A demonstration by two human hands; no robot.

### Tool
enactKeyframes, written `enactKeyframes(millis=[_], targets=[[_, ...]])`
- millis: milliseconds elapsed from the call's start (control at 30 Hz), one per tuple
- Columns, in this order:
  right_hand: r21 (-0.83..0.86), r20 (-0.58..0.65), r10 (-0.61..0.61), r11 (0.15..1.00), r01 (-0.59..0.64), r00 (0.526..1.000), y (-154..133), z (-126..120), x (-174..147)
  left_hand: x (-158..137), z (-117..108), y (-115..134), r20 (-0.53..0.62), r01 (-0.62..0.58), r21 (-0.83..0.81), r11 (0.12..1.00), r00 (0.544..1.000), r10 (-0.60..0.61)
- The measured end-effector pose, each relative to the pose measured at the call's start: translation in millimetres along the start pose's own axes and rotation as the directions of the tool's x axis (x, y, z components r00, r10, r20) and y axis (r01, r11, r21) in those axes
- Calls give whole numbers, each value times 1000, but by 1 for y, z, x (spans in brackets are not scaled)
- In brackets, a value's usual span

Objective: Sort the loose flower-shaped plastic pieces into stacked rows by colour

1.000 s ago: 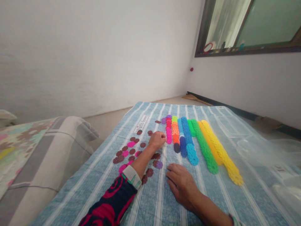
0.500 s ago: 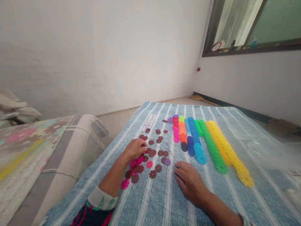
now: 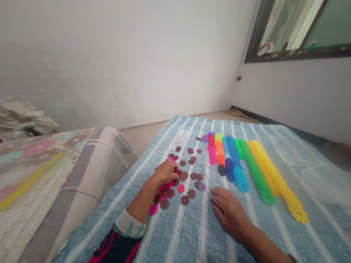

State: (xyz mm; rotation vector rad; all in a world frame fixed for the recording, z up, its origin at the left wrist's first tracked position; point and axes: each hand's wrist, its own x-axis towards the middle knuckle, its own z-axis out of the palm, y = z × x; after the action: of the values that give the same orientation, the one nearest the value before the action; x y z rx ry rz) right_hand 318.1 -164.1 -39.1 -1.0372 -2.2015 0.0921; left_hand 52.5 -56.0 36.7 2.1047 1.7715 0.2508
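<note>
My left hand (image 3: 166, 172) reaches into a scatter of flower-shaped plastic discs, its fingers closed and pointing down. Dark red discs (image 3: 178, 171) show right at its fingertips; whether one is pinched there I cannot make out. Brown discs (image 3: 185, 199) lie loose around it, with pink discs (image 3: 153, 209) mixed in on the near side and partly under the hand. A purple disc (image 3: 202, 187) touches a brown one. My right hand (image 3: 226, 208) rests palm down on the striped cloth (image 3: 189, 237), fingers stretched out, holding nothing.
Overlapping rows of discs run along the cloth: a pink and red row (image 3: 212, 155), an orange row (image 3: 220, 153), a blue row (image 3: 234, 157), a green row (image 3: 255, 179) and a yellow row (image 3: 276, 180). Clear plastic (image 3: 320, 182) lies at right. A draped surface (image 3: 82, 160) stands at left.
The whole view has shifted, so everything sits further right. My left hand stays among the discs, and a pink disc now shows beyond its knuckles. My right hand rests in the same place.
</note>
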Motion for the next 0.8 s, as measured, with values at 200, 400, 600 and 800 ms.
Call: enactKeyframes(millis=[200,400,600,800], targets=[[2,4,-5,1000,5,1000,0,-1,0,0,3,-4,-38,16,3,1000,999,-16],[-1,3,-1,1000,1,1000,0,-1,0,4,10,-11,-51,-16,-162,987,999,8],[4,23,11,1000,-11,1000,0,0,-1,6,9,-23,-23,10,-353,936,1000,-20],[57,26,48,997,-49,999,-5,-6,7,0,2,-14,-25,-7,-533,846,1000,-7]])
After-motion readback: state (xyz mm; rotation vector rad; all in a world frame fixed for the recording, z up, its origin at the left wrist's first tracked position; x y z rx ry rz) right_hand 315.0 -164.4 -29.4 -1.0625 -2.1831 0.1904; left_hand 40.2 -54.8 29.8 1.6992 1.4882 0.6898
